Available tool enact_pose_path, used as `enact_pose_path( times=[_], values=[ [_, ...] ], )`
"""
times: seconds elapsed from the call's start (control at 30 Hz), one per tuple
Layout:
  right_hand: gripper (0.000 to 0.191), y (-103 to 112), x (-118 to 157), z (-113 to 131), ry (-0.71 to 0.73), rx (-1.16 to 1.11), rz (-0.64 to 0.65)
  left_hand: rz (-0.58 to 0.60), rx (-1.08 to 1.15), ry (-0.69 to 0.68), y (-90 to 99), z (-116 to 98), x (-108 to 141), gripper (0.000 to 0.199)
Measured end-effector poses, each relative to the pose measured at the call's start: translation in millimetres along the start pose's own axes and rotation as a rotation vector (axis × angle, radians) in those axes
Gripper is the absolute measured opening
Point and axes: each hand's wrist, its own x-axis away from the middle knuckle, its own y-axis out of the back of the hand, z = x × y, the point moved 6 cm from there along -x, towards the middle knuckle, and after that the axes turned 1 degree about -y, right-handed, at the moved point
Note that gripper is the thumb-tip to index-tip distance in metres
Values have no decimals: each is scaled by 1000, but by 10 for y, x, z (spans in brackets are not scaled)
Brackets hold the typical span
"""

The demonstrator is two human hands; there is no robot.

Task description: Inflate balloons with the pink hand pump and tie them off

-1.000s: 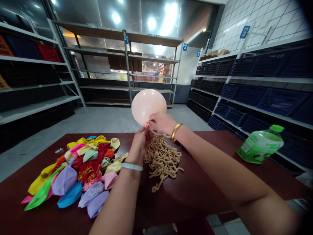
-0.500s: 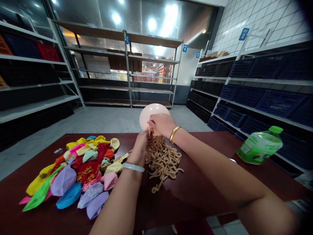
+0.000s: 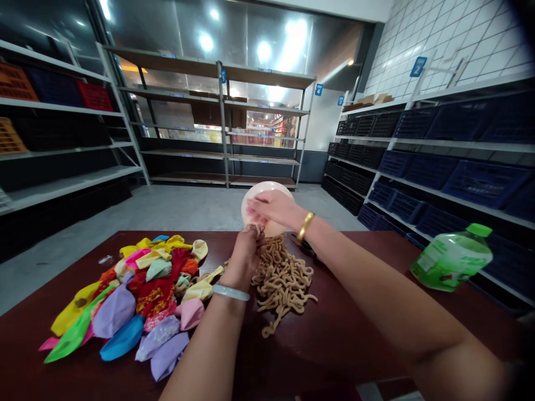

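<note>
The inflated pale-pink balloon (image 3: 271, 186) sits just beyond the fingers (image 3: 261, 198), its near end pinched in the left hand (image 3: 248, 248). The right hand (image 3: 281, 209) is loosely extended; whether it grips anything, I can't tell.

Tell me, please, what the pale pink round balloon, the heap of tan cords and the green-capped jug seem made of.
Pale pink round balloon: likely latex, its taut skin faintly glossy.
Heap of tan cords: perhaps fabric, matte; dull, limp loops leave rubber possible.
Green-capped jug: probably smooth plastic, translucent and shiny.
</note>
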Motion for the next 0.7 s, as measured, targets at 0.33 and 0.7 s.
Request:
enact_pose_path(
  times=[0.33, 0.7],
  values=[
    [14, -399, 212, -913, -145, -310, 61, 96, 260, 64, -145, -156, 142, 23],
    [18, -724, -63, -842, -230, -982, 307, 176, 492, 193, -113, -143, 112, 24]
  ],
)
